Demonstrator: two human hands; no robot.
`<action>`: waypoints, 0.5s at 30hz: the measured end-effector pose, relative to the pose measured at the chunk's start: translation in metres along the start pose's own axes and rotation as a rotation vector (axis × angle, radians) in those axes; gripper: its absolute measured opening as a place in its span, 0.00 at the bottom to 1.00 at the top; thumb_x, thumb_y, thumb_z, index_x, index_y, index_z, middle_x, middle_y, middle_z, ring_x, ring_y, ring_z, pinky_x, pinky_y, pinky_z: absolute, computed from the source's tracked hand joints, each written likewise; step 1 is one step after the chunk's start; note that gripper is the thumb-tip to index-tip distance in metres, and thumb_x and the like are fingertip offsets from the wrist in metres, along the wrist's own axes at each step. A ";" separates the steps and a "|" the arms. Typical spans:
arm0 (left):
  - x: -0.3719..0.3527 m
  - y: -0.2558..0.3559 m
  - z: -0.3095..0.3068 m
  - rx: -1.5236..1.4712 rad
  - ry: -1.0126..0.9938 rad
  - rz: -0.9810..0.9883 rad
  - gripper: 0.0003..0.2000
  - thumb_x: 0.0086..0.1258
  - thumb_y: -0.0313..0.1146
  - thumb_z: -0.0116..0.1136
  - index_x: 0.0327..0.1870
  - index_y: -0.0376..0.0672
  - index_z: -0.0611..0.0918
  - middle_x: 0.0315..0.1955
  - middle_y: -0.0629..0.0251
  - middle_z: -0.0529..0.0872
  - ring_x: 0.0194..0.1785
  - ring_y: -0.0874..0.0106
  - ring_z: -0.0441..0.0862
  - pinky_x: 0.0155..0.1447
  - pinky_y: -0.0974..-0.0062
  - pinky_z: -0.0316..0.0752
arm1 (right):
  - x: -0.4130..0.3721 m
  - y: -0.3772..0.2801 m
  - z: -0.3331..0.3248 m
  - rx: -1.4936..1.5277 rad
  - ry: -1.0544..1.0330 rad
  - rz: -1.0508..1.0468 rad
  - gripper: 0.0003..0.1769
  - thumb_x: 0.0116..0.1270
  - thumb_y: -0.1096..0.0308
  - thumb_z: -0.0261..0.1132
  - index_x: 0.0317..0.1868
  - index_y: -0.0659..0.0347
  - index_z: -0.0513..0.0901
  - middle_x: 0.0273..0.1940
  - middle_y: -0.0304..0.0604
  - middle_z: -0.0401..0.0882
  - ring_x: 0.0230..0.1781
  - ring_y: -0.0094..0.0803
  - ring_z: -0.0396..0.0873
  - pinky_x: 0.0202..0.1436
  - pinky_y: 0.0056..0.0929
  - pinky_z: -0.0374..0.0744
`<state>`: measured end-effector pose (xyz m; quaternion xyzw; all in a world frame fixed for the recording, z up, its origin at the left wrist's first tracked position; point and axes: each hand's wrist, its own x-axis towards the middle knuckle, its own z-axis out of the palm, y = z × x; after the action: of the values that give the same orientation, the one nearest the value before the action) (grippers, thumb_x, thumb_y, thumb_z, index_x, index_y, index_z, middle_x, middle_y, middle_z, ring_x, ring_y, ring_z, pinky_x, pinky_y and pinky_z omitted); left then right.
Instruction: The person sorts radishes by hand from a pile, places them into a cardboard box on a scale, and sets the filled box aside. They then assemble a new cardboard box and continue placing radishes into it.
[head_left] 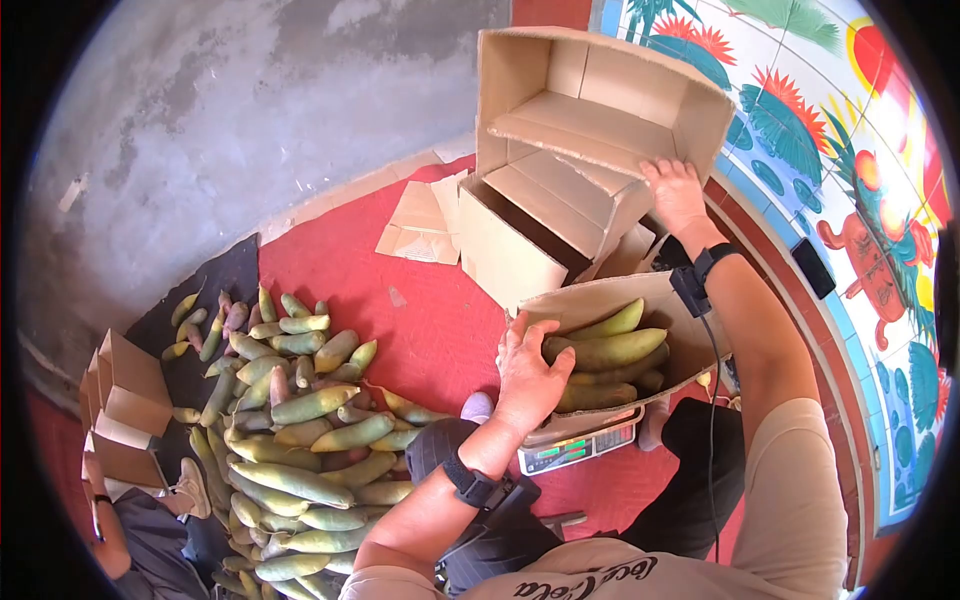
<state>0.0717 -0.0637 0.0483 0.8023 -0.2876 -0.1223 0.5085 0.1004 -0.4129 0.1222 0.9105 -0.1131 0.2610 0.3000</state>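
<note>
While left hand [530, 375] clasps fruit box [590, 298], right hand [675, 195] flat on carton [600, 85]; shirt lettering [590, 580] partial

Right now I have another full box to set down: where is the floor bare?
Bare: the red floor between the fruit pile, the flattened cardboard and the empty boxes; also the grey concrete behind. Crowded: around the scale, where the left hand rests on the filled box, and the pile's side with small boxes.
</note>
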 end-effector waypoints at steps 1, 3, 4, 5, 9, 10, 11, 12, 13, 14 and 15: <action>0.000 0.001 0.000 -0.011 0.010 -0.001 0.21 0.63 0.35 0.61 0.57 0.45 0.75 0.66 0.42 0.60 0.72 0.48 0.54 0.73 0.58 0.53 | -0.004 -0.005 0.002 0.001 -0.006 0.001 0.21 0.61 0.71 0.54 0.56 0.53 0.77 0.51 0.45 0.76 0.55 0.41 0.73 0.60 0.47 0.69; 0.000 0.001 0.001 -0.020 0.014 -0.005 0.21 0.63 0.35 0.61 0.57 0.44 0.75 0.67 0.42 0.59 0.72 0.48 0.54 0.73 0.58 0.53 | -0.012 -0.011 0.006 -0.008 -0.154 0.027 0.21 0.62 0.72 0.54 0.56 0.54 0.76 0.51 0.44 0.77 0.55 0.40 0.73 0.60 0.46 0.69; 0.001 -0.001 0.003 -0.029 0.033 0.014 0.21 0.62 0.36 0.61 0.57 0.44 0.75 0.66 0.41 0.60 0.70 0.46 0.56 0.72 0.56 0.53 | -0.017 -0.013 0.005 0.037 -0.147 0.045 0.21 0.61 0.73 0.53 0.56 0.54 0.76 0.49 0.45 0.77 0.53 0.40 0.74 0.59 0.45 0.70; 0.001 -0.003 0.004 -0.039 0.051 0.033 0.22 0.61 0.37 0.62 0.57 0.43 0.74 0.66 0.39 0.60 0.68 0.44 0.57 0.71 0.53 0.54 | -0.020 -0.012 0.003 0.037 -0.155 0.050 0.21 0.61 0.73 0.53 0.56 0.54 0.76 0.49 0.45 0.77 0.53 0.40 0.74 0.59 0.45 0.70; 0.006 -0.011 0.005 -0.027 0.078 0.063 0.23 0.60 0.36 0.61 0.56 0.42 0.74 0.64 0.38 0.62 0.68 0.45 0.58 0.71 0.55 0.55 | -0.034 -0.008 -0.018 0.162 -0.128 0.017 0.19 0.58 0.72 0.58 0.52 0.57 0.79 0.44 0.47 0.78 0.49 0.42 0.77 0.54 0.43 0.74; 0.008 -0.014 0.005 -0.034 0.074 0.057 0.23 0.60 0.36 0.61 0.56 0.41 0.74 0.63 0.38 0.63 0.68 0.45 0.59 0.71 0.55 0.54 | -0.039 -0.007 -0.025 0.192 -0.122 -0.010 0.18 0.57 0.72 0.59 0.50 0.57 0.79 0.44 0.47 0.78 0.48 0.43 0.76 0.53 0.41 0.75; 0.009 -0.015 0.005 -0.029 0.083 0.063 0.23 0.60 0.36 0.61 0.56 0.40 0.74 0.62 0.39 0.65 0.68 0.46 0.59 0.71 0.55 0.54 | -0.045 -0.005 -0.032 0.221 -0.111 -0.038 0.17 0.56 0.71 0.61 0.48 0.58 0.80 0.43 0.47 0.78 0.48 0.44 0.76 0.51 0.40 0.76; 0.011 -0.016 0.005 -0.011 0.091 0.062 0.23 0.60 0.36 0.61 0.56 0.40 0.74 0.62 0.39 0.65 0.68 0.46 0.59 0.71 0.56 0.54 | -0.053 -0.004 -0.040 0.227 -0.063 -0.063 0.14 0.57 0.69 0.63 0.45 0.59 0.81 0.43 0.46 0.78 0.48 0.44 0.76 0.50 0.38 0.77; 0.012 -0.018 0.004 0.007 0.099 0.061 0.23 0.60 0.36 0.61 0.56 0.39 0.74 0.61 0.39 0.66 0.68 0.47 0.59 0.71 0.56 0.54 | -0.063 -0.004 -0.051 0.230 -0.083 -0.051 0.14 0.57 0.69 0.63 0.45 0.59 0.81 0.43 0.46 0.78 0.48 0.44 0.76 0.50 0.38 0.77; 0.012 -0.019 0.004 -0.006 0.100 0.049 0.23 0.60 0.36 0.60 0.56 0.39 0.74 0.61 0.39 0.66 0.68 0.47 0.60 0.71 0.56 0.55 | -0.073 -0.004 -0.063 0.298 -0.075 -0.039 0.14 0.57 0.68 0.63 0.45 0.59 0.81 0.43 0.45 0.78 0.48 0.43 0.76 0.50 0.38 0.77; 0.014 -0.018 0.003 -0.019 0.106 0.040 0.23 0.60 0.36 0.60 0.56 0.39 0.74 0.61 0.39 0.67 0.67 0.48 0.60 0.71 0.56 0.55 | -0.080 -0.002 -0.075 0.365 -0.061 -0.029 0.14 0.58 0.67 0.64 0.44 0.59 0.81 0.42 0.45 0.78 0.48 0.42 0.76 0.50 0.37 0.77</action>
<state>0.0878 -0.0681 0.0321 0.7969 -0.2750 -0.0722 0.5331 0.0034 -0.3622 0.1288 0.9589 -0.0598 0.2450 0.1302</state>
